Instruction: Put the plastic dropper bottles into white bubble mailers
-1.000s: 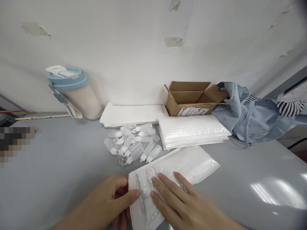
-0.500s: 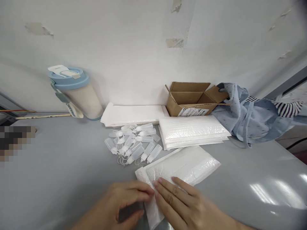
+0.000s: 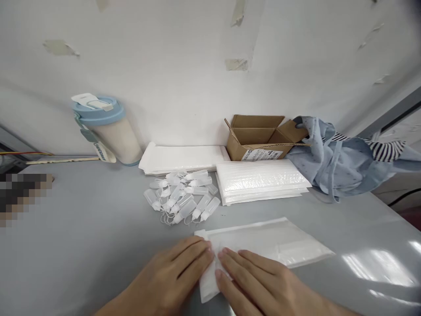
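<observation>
A white bubble mailer (image 3: 263, 241) lies slanted on the grey tabletop in front of me. Its folded left end is under my fingertips. My left hand (image 3: 174, 272) is closed at that end, fingers together over the edge, the thumb hidden. Flat on the mailer just to the right rests my right hand (image 3: 253, 281), its fingers stretched out and slightly apart. Beyond the mailer is a pile of small translucent squeeze bottles (image 3: 180, 199) with white caps on loops.
Behind the bottles lies a stack of white mailers (image 3: 184, 157); more bubble mailers (image 3: 263, 177) sit to its right. An opened cardboard box (image 3: 255, 136) stands by the wall beside bunched blue fabric (image 3: 332, 158). A tumbler (image 3: 108, 129) with a blue lid is at the left.
The mailer has turned, its far right end swinging right and toward me. My left fingers have come together and flattened onto its left end. My right hand has stayed on the mailer.
</observation>
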A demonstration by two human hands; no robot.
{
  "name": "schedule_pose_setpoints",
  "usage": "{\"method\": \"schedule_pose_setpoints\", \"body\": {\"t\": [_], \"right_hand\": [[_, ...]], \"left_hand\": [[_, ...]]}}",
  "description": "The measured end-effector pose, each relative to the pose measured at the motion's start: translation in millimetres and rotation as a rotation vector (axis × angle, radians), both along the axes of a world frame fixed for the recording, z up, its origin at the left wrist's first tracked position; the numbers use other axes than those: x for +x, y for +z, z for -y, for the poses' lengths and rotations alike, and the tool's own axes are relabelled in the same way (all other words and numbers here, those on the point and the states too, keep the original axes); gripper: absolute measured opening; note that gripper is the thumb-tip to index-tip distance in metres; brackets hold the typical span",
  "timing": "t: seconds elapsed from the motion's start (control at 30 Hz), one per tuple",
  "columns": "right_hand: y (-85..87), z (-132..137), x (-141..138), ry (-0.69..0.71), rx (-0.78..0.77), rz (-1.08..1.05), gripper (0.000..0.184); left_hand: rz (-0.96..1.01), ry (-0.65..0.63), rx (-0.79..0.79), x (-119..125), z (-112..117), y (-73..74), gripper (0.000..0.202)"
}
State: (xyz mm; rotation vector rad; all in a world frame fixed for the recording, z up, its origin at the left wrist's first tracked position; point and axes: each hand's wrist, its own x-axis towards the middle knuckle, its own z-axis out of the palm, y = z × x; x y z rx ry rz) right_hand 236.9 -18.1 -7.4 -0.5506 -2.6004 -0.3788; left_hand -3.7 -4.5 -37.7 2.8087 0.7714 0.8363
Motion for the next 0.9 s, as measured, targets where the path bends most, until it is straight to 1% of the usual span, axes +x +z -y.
{"method": "schedule_pose_setpoints", "body": {"t": [0.03, 0.07, 0.1, 0.13, 0.17, 0.2, 0.23, 0.3, 0.37, 0.43, 0.5, 0.53, 0.6, 0.63, 0.67, 0.77, 0.9], "right_hand": [[4.9, 0.5, 3.0, -0.006, 0.001, -0.004, 0.026], [9.1, 0.7, 6.6, -0.016, 0.016, -0.026, 0.024], [12.4, 0.3, 10.7, -0.038, 0.042, -0.058, 0.023], [14.7, -0.6, 15.1, -0.076, 0.071, -0.095, 0.025], [16.4, -2.3, 19.5, -0.13, 0.1, -0.139, 0.027], [17.5, -4.6, 23.7, -0.194, 0.126, -0.181, 0.029], [18.5, -7.6, 27.3, -0.261, 0.137, -0.196, 0.032], [20.6, -14.9, 32.0, -0.356, 0.147, -0.202, 0.036], [22.6, -23.0, 33.8, -0.387, 0.152, -0.212, 0.04], [22.9, -31.2, 34.8, -0.411, 0.166, -0.209, 0.04], [20.6, -39.8, 38.0, -0.475, 0.189, -0.177, 0.033], [18.6, -44.3, 41.0, -0.517, 0.2, -0.155, 0.028], [14.4, -53.7, 50.2, -0.59, 0.212, -0.127, 0.024], [12.5, -58.5, 56.1, -0.611, 0.219, -0.125, 0.023], [11.1, -63.1, 62.3, -0.626, 0.222, -0.129, 0.023], [8.9, -75.2, 80.0, -0.677, 0.197, -0.145, 0.023], [5.5, -85.2, 91.7, -0.726, 0.161, -0.176, 0.022]], "left_hand": [[0.035, -0.005, -0.069, 1.4, 0.5, 2.4, 0.035], [0.074, 0.012, -0.172, 3.4, 0.1, 6.1, 0.033], [0.12, 0.066, -0.318, 6.1, -1.4, 11.0, 0.028], [0.168, 0.137, -0.483, 9.4, -4.5, 17.1, 0.025], [0.208, 0.255, -0.666, 13.2, -9.3, 24.2, 0.028], [0.243, 0.37, -0.894, 17.3, -15.8, 31.9, 0.035], [0.248, 0.387, -0.989, 21.7, -23.9, 39.8, 0.039], [0.272, 0.363, -1.106, 31.0, -43.5, 54.2, 0.037], [0.38, 0.359, -1.222, 40.9, -65.2, 64.7, 0.031], [0.43, 0.339, -1.292, 51.5, -87.2, 70.5, 0.026], [0.454, 0.332, -1.338, 61.6, -108.2, 72.1, 0.025], [0.464, 0.334, -1.35, 66.1, -118.0, 71.8, 0.025], [0.485, 0.343, -1.353, 73.3, -135.3, 70.1, 0.017], [0.493, 0.35, -1.348, 75.8, -142.4, 69.0, 0.016], [0.499, 0.36, -1.34, 77.5, -148.2, 68.2, 0.02], [0.497, 0.399, -1.308, 79.7, -157.5, 67.9, 0.029], [0.439, 0.446, -1.215, 77.3, -154.4, 72.7, 0.023]]}}
